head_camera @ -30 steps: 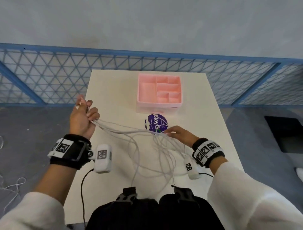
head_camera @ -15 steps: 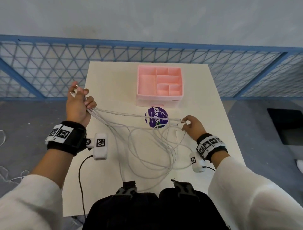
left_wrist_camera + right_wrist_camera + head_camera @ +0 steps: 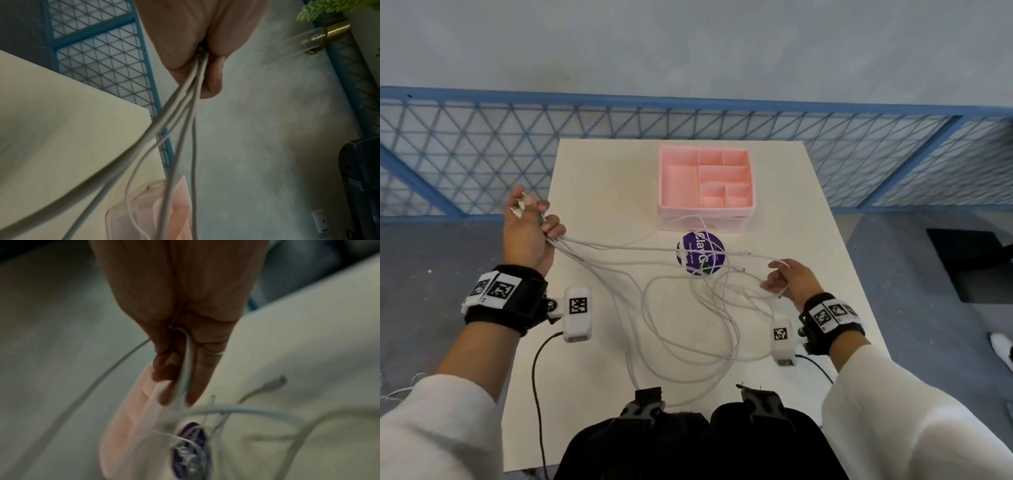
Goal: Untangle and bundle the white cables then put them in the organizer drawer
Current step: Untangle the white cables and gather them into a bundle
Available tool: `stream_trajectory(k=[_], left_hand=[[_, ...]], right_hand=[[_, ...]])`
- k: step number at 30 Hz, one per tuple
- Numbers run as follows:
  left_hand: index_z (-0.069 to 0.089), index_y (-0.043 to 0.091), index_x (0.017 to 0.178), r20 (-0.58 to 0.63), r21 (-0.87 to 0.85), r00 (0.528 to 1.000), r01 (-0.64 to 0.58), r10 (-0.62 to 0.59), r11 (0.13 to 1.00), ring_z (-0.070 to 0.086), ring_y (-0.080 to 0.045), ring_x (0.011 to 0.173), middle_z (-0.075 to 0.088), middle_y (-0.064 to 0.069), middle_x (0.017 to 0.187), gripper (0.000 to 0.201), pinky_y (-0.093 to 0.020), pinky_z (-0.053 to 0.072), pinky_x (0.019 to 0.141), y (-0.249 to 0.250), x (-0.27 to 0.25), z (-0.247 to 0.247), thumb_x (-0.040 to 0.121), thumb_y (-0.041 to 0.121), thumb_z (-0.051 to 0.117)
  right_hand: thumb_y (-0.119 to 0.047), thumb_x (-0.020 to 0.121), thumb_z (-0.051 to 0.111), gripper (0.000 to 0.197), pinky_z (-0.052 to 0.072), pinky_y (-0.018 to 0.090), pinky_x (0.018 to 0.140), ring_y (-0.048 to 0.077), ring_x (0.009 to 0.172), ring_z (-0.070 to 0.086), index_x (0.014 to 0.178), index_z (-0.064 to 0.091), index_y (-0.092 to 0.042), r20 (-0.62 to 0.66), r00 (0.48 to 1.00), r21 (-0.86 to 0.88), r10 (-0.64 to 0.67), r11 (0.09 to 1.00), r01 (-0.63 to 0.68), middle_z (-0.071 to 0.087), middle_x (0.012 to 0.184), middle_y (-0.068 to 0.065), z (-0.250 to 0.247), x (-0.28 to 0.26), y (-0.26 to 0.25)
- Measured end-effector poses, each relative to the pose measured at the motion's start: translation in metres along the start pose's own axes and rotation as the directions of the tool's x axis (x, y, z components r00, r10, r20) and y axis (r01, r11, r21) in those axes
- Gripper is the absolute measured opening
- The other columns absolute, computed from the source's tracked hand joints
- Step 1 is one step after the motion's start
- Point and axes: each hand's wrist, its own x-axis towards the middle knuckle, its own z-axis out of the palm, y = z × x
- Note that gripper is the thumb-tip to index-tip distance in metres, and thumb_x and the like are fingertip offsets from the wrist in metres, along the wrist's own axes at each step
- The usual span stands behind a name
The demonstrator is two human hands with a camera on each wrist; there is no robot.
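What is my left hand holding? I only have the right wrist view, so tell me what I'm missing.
Observer: Your left hand grips several white cables bunched together, with plug ends sticking out above the fist.
Operator: Where's the organizer?
Observer: The pink organizer sits at the table's far side; every compartment visible from the head camera is empty.
Operator: Are the cables untangled yet?
Observer: No. Between your hands they lie in overlapping loops on the table, and some cross the purple round lid. Your right hand pinches one loop.
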Motion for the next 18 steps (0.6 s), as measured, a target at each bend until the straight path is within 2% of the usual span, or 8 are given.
stream_trajectory(k=[1, 2, 5, 8, 11, 14, 16, 18], left_hand=[[0.046, 0.031, 0.106, -0.02, 0.01, 1.0, 0.001, 0.0, 1.0, 0.036, -0.004, 0.041, 0.049, 0.007, 0.066, 0.02, -0.015, 0.034, 0.041, -0.002, -0.001, 0.0, 0.098, 0.015, 0.036], [0.046, 0.031, 0.106, -0.031, 0.02, 0.999, -0.003, 0.003, 1.0, 0.039, -0.004, 0.042, 0.049, 0.007, 0.066, 0.02, -0.016, 0.037, 0.042, -0.003, -0.003, 0.0, 0.099, 0.015, 0.036], [0.042, 0.031, 0.112, -0.036, 0.077, 0.999, -0.025, 0.028, 0.997, 0.049, -0.005, 0.046, 0.049, 0.006, 0.07, 0.02, -0.019, 0.046, 0.048, -0.008, -0.006, -0.001, 0.099, 0.017, 0.036], [0.034, 0.028, 0.123, -0.054, 0.108, 0.998, -0.034, 0.04, 0.994, 0.055, -0.006, 0.047, 0.047, 0.002, 0.077, 0.026, -0.022, 0.054, 0.053, -0.016, -0.012, 0.001, 0.099, 0.017, 0.037], [0.032, 0.026, 0.126, -0.087, 0.023, 0.996, -0.008, 0.01, 1.0, 0.055, -0.007, 0.046, 0.046, 0.001, 0.079, 0.03, -0.023, 0.055, 0.054, -0.02, -0.02, 0.007, 0.099, 0.015, 0.037], [0.035, 0.028, 0.121, -0.09, -0.051, 0.996, 0.021, -0.025, 0.998, 0.052, -0.009, 0.045, 0.047, 0.0, 0.078, 0.027, -0.025, 0.054, 0.055, -0.021, -0.027, 0.016, 0.099, 0.012, 0.036], [0.038, 0.03, 0.117, -0.102, -0.073, 0.994, 0.025, -0.033, 0.997, 0.05, -0.008, 0.043, 0.047, 0.001, 0.078, 0.025, -0.026, 0.055, 0.057, -0.018, -0.031, 0.02, 0.099, 0.012, 0.036], [0.039, 0.028, 0.116, -0.141, -0.097, 0.99, 0.015, -0.028, 0.995, 0.046, -0.006, 0.041, 0.046, 0.001, 0.077, 0.024, -0.024, 0.053, 0.055, -0.01, -0.031, 0.02, 0.099, 0.012, 0.036]], right_hand=[[-0.017, 0.096, 0.04, 0.024, 0.042, 0.023, 0.044, 0.017, 0.045, 0.038, 0.077, 0.053, -0.01, 0.001, 0.999, 0.173, 0.045, 0.984, -0.044, 0.044, 0.037, -0.006, 0.002, -0.004, -0.003], [-0.024, 0.096, 0.041, 0.027, 0.033, 0.02, 0.036, 0.014, 0.038, 0.031, 0.074, 0.051, -0.011, -0.016, 0.996, 0.242, 0.083, 0.967, -0.077, 0.035, 0.035, -0.007, 0.003, -0.007, -0.006], [-0.043, 0.092, 0.044, 0.045, 0.016, 0.012, 0.032, 0.007, 0.027, 0.019, 0.056, 0.044, -0.015, -0.07, 0.986, 0.245, 0.149, 0.961, -0.128, 0.028, 0.032, -0.008, 0.001, -0.012, -0.019], [-0.063, 0.082, 0.046, 0.055, 0.018, 0.017, 0.038, 0.009, 0.031, 0.021, 0.049, 0.036, -0.019, -0.185, 0.977, 0.038, 0.103, 0.995, -0.097, 0.029, 0.035, -0.007, -0.003, -0.012, -0.025], [-0.078, 0.073, 0.038, 0.065, 0.019, 0.019, 0.04, 0.012, 0.035, 0.021, 0.046, 0.033, -0.02, -0.121, 0.975, 0.068, 0.184, 0.982, -0.177, 0.028, 0.04, -0.003, -0.009, -0.012, -0.02], [-0.077, 0.079, 0.024, 0.075, 0.024, 0.017, 0.045, 0.015, 0.034, 0.025, 0.045, 0.042, -0.013, -0.033, 0.946, 0.249, 0.324, 0.919, -0.306, 0.032, 0.036, 0.001, -0.008, -0.013, -0.007], [-0.065, 0.088, 0.02, 0.077, 0.026, 0.021, 0.051, 0.016, 0.035, 0.03, 0.048, 0.05, -0.007, -0.08, 0.932, 0.372, 0.354, 0.878, -0.301, 0.039, 0.033, 0.005, -0.006, -0.014, 0.003], [-0.054, 0.093, 0.015, 0.071, 0.028, 0.023, 0.049, 0.02, 0.042, 0.034, 0.06, 0.051, -0.002, -0.136, 0.909, 0.505, 0.394, 0.817, -0.278, 0.046, 0.032, 0.008, -0.008, -0.016, 0.014]])
